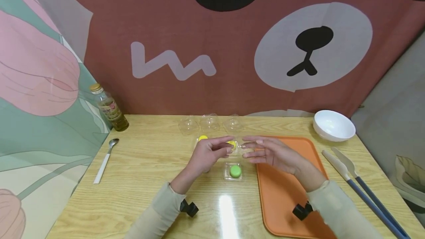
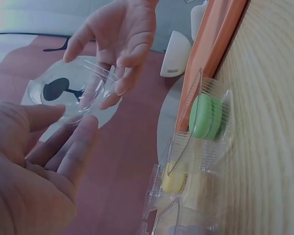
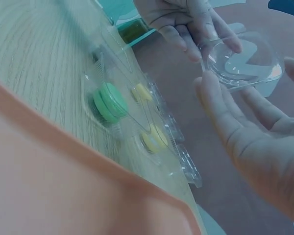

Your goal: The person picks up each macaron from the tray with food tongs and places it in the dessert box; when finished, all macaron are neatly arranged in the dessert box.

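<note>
A: What is being held, and where?

B: A clear lid is being held in the air, well above the surface and just left of the far end of the orange tray.

A: How is it being gripped?

B: On the side away from the tray, its edge is being pinched narrowly between thumb and fingers by the left grip. On the tray side, fingers are being held spread by the right grip; whether the lid is being pinched there or merely touched cannot be told.

A: Which relation is being relied on?

B: The lid is being held between both grips, so neither is being judged nearer. No long axis is being shown by its round dome. Below it, just left of the tray, the green macaron is being held in a clear container.

A: Is any writing being shown?

B: A label is being borne by the bottle, well left of the tray, and a dark mark by the white bowl, beyond the tray's far right corner. Neither is being shown legibly.
</note>
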Tool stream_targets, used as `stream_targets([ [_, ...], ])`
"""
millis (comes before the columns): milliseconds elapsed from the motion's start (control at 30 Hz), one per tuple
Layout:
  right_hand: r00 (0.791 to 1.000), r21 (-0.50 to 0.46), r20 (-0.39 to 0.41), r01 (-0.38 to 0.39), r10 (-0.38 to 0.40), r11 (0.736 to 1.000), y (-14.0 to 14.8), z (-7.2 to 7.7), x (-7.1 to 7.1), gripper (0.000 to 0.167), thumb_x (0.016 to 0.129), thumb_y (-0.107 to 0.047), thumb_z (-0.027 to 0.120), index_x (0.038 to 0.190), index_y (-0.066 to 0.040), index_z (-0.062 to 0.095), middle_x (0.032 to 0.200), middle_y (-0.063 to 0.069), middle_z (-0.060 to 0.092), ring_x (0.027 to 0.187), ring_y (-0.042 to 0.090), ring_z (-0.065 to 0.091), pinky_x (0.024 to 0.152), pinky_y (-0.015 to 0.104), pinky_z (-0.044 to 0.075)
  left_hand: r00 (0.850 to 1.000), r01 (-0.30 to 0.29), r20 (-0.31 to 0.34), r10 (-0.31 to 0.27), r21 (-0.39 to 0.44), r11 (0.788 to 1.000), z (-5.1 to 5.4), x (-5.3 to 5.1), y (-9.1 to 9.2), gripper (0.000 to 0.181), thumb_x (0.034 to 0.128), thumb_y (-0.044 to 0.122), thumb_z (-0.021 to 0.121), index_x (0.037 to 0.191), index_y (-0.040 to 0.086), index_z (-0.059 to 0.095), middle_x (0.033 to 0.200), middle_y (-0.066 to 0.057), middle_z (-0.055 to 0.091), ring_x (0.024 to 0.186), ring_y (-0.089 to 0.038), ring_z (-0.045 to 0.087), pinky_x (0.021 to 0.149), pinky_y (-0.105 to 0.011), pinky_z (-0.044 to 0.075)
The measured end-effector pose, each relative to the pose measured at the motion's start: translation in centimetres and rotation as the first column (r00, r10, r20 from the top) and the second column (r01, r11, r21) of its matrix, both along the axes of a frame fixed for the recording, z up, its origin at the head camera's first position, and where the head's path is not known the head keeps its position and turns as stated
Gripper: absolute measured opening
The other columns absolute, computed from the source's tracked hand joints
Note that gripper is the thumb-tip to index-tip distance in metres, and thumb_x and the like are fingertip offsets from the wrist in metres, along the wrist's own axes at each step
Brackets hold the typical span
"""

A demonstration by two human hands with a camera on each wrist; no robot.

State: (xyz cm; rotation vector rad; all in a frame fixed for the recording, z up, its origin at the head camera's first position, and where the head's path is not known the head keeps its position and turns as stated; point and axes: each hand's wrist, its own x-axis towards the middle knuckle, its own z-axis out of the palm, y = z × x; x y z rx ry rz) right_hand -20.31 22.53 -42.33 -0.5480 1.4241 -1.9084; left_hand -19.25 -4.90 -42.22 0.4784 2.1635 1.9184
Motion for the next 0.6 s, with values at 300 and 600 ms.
stream_targets([
  [300, 0.984, 0.063, -0.135, 0.129, -0.119, 0.99, -0.3, 0.3, 0.7, 0.052, 0.107, -0.009, 0.046, 0.155, 0.005, 0.032, 0.154, 0.006, 0.049, 0.13, 0.02, 0.061, 0.106, 0.034, 0.055, 0.999, 0.044, -0.013, -0.046, -0.115, 0.992, -0.5, 0.3, -0.2, 0.049, 0.0921, 0.037, 0.075, 0.135, 0.016, 0.066, 0.133, -0.004, 0.07, 0.116, -0.019, 0.07, 0.094, -0.029, 0.06],
  [600, 0.912, 0.253, -0.387, 0.246, -0.136, 0.936, -0.7, 0.4, 1.3, 0.054, 0.099, -0.011, 0.064, 0.15, -0.008, 0.047, 0.153, 0.002, 0.052, 0.137, 0.015, 0.054, 0.1, 0.025, 0.055, 0.992, 0.084, -0.07, -0.103, -0.235, 0.968, -0.2, 0.6, 0.0, 0.055, 0.0966, 0.044, 0.067, 0.145, 0.019, 0.058, 0.144, -0.005, 0.062, 0.123, -0.024, 0.066, 0.102, -0.035, 0.057],
])
